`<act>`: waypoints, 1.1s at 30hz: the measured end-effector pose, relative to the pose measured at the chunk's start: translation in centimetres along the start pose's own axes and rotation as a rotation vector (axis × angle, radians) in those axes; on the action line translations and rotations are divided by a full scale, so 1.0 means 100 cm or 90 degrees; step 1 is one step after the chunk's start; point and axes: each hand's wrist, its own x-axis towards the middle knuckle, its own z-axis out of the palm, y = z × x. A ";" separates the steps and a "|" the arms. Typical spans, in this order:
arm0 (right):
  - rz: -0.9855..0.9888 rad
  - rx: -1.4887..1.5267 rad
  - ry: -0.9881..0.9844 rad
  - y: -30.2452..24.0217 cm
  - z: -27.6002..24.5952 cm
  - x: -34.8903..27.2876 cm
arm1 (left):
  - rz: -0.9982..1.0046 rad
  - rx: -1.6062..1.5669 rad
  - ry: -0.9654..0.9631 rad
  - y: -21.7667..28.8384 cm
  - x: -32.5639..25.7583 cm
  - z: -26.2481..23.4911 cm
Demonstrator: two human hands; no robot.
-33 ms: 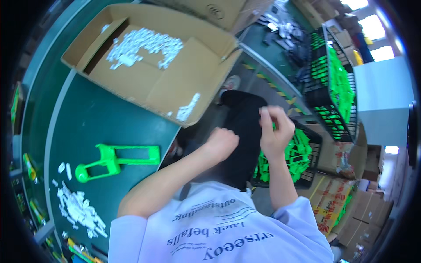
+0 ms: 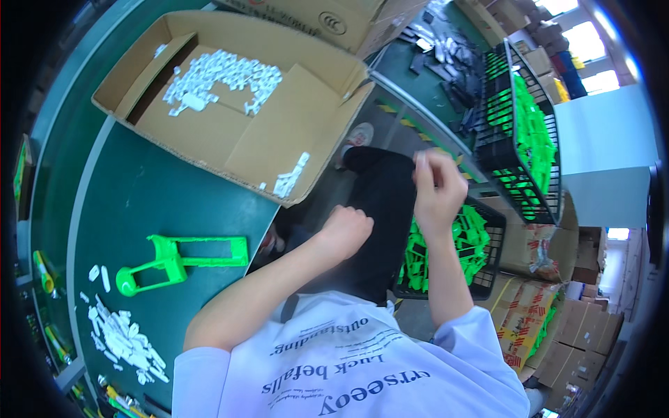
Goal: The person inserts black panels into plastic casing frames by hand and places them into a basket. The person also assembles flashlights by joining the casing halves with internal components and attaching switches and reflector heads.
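Observation:
My left hand [image 2: 348, 230] is curled into a fist over my dark trousers, just off the green table's edge. Whatever may be inside it is hidden. Farther right, my right hand [image 2: 442, 182] is raised with thumb and fingers bent together in a pinch; nothing can be made out between them. Below it sits a black crate [image 2: 496, 259] filled with bright green plastic parts [image 2: 460, 244]. On the table, left of my left hand, lies a green plastic frame [image 2: 174, 260] with rectangular openings, touched by neither hand.
An open cardboard box [image 2: 279, 136] holding small white pieces [image 2: 223, 78] spans the table's far side. More white pieces [image 2: 124, 336] lie loose at the near left. A second black crate [image 2: 519, 139] of green parts stands far right, beside dark strips [image 2: 446, 59]. Cartons [image 2: 582, 331] are stacked at right.
The whole view has shifted slightly. My right hand has risen a little, away from my body. My left hand keeps its fist, nearly in the same place.

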 end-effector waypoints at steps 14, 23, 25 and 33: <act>0.166 -0.652 -0.098 0.203 -0.027 0.177 | 0.012 0.036 -0.003 0.005 0.005 0.006; -0.464 -0.014 -0.169 -0.058 0.031 0.010 | 0.041 0.162 -0.086 0.016 0.005 -0.009; -0.486 0.107 -0.262 -0.111 0.076 -0.034 | 0.044 0.142 -0.080 0.015 -0.001 -0.009; -0.363 -0.121 -0.428 -0.127 0.099 -0.055 | 0.025 0.024 0.091 0.011 0.009 0.007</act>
